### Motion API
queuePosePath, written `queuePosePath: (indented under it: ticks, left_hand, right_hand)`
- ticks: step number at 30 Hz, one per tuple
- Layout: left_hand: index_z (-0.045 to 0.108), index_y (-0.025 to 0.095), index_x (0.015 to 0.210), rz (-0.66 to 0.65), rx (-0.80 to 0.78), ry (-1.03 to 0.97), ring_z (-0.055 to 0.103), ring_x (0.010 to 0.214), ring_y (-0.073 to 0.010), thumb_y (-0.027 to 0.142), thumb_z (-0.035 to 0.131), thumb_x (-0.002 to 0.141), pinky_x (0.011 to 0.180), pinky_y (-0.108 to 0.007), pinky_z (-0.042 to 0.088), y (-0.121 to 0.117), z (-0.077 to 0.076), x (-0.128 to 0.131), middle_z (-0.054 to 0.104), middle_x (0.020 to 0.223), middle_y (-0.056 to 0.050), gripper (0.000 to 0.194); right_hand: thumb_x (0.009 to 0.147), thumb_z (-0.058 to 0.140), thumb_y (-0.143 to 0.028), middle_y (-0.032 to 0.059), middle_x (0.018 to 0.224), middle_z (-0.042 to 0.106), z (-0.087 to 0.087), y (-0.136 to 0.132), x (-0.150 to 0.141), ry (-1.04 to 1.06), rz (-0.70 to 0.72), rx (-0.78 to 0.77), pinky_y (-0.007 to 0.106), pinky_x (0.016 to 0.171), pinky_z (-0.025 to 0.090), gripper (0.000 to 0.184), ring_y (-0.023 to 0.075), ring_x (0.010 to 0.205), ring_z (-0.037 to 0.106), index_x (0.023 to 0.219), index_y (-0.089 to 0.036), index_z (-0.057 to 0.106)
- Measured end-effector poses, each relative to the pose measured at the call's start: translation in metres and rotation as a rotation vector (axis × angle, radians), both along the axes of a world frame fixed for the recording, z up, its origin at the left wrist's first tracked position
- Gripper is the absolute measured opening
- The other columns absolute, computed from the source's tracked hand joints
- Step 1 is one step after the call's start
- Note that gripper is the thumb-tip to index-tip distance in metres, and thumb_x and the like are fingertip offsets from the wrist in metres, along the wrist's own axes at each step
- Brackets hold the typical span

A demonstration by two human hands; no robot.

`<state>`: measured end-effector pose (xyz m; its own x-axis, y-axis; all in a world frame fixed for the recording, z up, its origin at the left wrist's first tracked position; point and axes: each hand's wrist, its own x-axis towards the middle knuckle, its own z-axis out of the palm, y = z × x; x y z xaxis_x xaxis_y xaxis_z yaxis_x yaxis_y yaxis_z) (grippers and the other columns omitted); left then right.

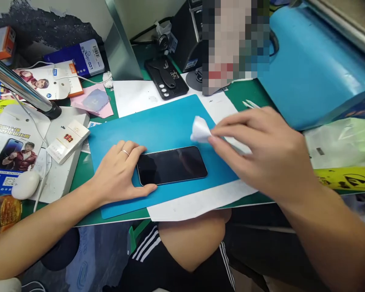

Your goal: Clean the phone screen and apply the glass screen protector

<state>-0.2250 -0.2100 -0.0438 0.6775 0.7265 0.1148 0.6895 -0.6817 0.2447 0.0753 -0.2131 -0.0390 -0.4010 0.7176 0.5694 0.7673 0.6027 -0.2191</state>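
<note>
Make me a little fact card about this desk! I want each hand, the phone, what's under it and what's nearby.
Left hand: holds the smartphone at its left end
Right hand: pinches a crumpled white wipe
Smartphone: flat, dark screen up
Under it: blue mat
Behind mat: black phone case
Left of mat: cigarette pack

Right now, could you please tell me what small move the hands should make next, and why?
I would probably lower the right hand until the white wipe it pinches lightly touches the phone: the wipe is apart from it, while the left hand holds the phone's left end on the blue mat.
</note>
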Motion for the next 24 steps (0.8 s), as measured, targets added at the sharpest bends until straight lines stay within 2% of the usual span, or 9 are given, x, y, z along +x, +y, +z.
queuePosePath:
  ticks: [3, 6, 8, 12, 17, 21, 24]
  left_hand:
    - [0.060, 0.015, 0.124, 0.010, -0.007, -0.004, 0.058, 0.096, -0.0314, 0.068, 0.066, 0.086, 0.084, -0.049, 0.050, -0.002, -0.001, -0.002, 0.064, 0.116, -0.016, 0.066]
    - [0.061, 0.016, 0.125, 0.015, -0.017, -0.030, 0.059, 0.097, -0.0311, 0.070, 0.067, 0.085, 0.083, -0.048, 0.050, -0.002, -0.003, -0.003, 0.064, 0.114, -0.014, 0.067]
    - [0.062, 0.015, 0.125, 0.011, -0.020, -0.042, 0.059, 0.097, -0.0314, 0.070, 0.068, 0.086, 0.083, -0.048, 0.051, -0.002, -0.003, -0.003, 0.064, 0.114, -0.015, 0.068]
    - [0.064, 0.013, 0.122, 0.009, 0.006, -0.046, 0.060, 0.096, -0.0302, 0.065, 0.066, 0.089, 0.080, -0.046, 0.051, -0.002, -0.001, -0.002, 0.064, 0.112, -0.015, 0.061]
    - [0.064, 0.010, 0.124, -0.023, 0.050, -0.042, 0.059, 0.093, -0.0288, 0.058, 0.064, 0.092, 0.081, -0.045, 0.051, -0.002, -0.001, -0.004, 0.065, 0.112, -0.015, 0.057]
    - [0.065, 0.010, 0.123, -0.013, 0.044, -0.045, 0.059, 0.092, -0.0285, 0.059, 0.069, 0.089, 0.081, -0.045, 0.053, -0.001, -0.002, -0.005, 0.065, 0.112, -0.014, 0.060]
    - [0.066, 0.010, 0.121, -0.012, 0.022, -0.041, 0.060, 0.094, -0.0296, 0.066, 0.072, 0.086, 0.081, -0.046, 0.054, 0.000, -0.001, -0.005, 0.065, 0.113, -0.014, 0.067]
  right_hand:
    - [0.092, 0.066, -0.008, 0.0103, 0.096, 0.070, 0.008, -0.037, -0.031, -0.003, 0.060, -0.054, 0.043, 0.073, 0.059, 0.016, 0.0257, 0.086, 0.066, 0.103, -0.020, 0.068]
    - [0.093, 0.063, -0.005, 0.0108, 0.098, 0.073, -0.001, -0.059, -0.063, 0.023, 0.088, -0.117, 0.041, 0.070, 0.060, 0.022, 0.0258, 0.086, 0.068, 0.108, -0.020, 0.070]
    - [0.093, 0.062, -0.004, 0.0130, 0.103, 0.075, -0.008, -0.066, -0.077, 0.052, 0.083, -0.118, 0.043, 0.073, 0.062, 0.028, 0.0276, 0.093, 0.071, 0.115, -0.019, 0.070]
    - [0.091, 0.064, 0.000, 0.0179, 0.110, 0.076, -0.011, -0.075, -0.086, 0.078, 0.085, -0.061, 0.043, 0.082, 0.065, 0.035, 0.0297, 0.104, 0.072, 0.123, -0.011, 0.069]
    - [0.096, 0.059, -0.002, 0.0198, 0.115, 0.076, -0.012, -0.076, -0.100, -0.052, 0.071, -0.081, 0.044, 0.096, 0.063, 0.025, 0.0303, 0.111, 0.072, 0.118, -0.003, 0.071]
    - [0.099, 0.051, -0.003, 0.0206, 0.117, 0.076, -0.014, -0.071, -0.106, -0.159, 0.002, -0.108, 0.043, 0.096, 0.063, 0.028, 0.0294, 0.114, 0.072, 0.120, -0.002, 0.071]
    - [0.101, 0.053, -0.006, 0.0203, 0.115, 0.076, -0.013, -0.069, -0.091, -0.168, -0.028, -0.093, 0.041, 0.095, 0.063, 0.027, 0.0286, 0.110, 0.072, 0.120, 0.000, 0.071]
